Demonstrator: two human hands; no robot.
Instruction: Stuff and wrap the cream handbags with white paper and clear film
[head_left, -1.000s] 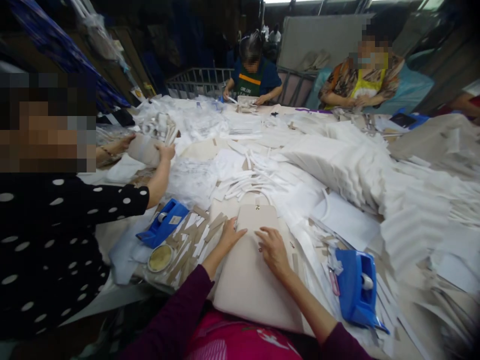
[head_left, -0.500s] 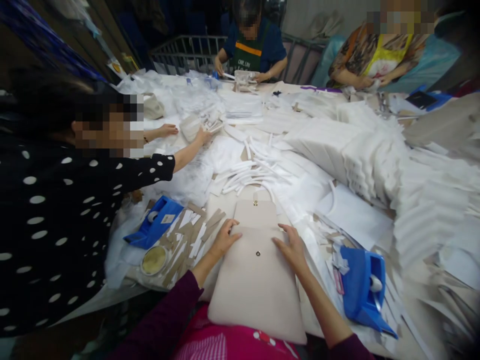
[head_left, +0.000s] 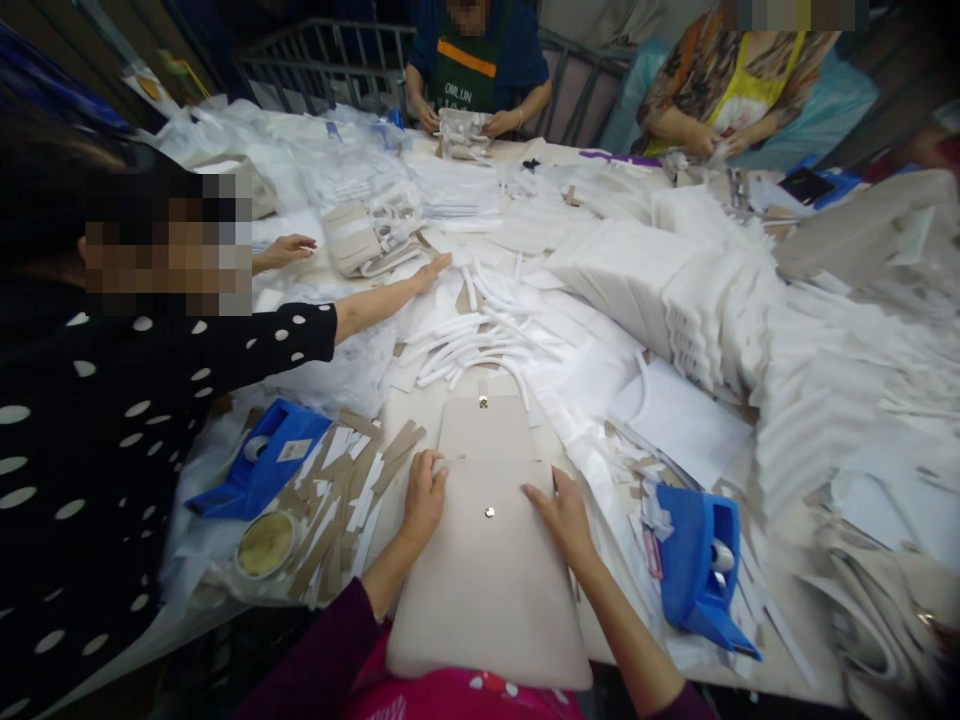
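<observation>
A flat beige bag (head_left: 487, 590) lies before me, its lower end against my pink apron. Its flap (head_left: 486, 428) is folded out away from me, with a small metal clasp (head_left: 483, 402) at the tip. A round metal snap (head_left: 489, 512) sits on the front panel. My left hand (head_left: 425, 497) grips the left edge near the bag's mouth, thumb over the front. At the right edge, my right hand (head_left: 561, 512) does the same, its fingers partly hidden behind the panel.
Blue tape dispensers (head_left: 262, 458) stand left and right, the left one beside a round tub (head_left: 266, 543) and paper strips (head_left: 360, 490). White tubes (head_left: 457, 345) lie beyond the bag, a white foam stack (head_left: 637, 280) to the right. A co-worker's arm (head_left: 390, 295) reaches in from the left; two others work opposite.
My hands have closed on the bag's edges at its mouth, where the front panel's edge now shows apart from the flap. The co-worker's hand has left the beige bundle. The view has shifted.
</observation>
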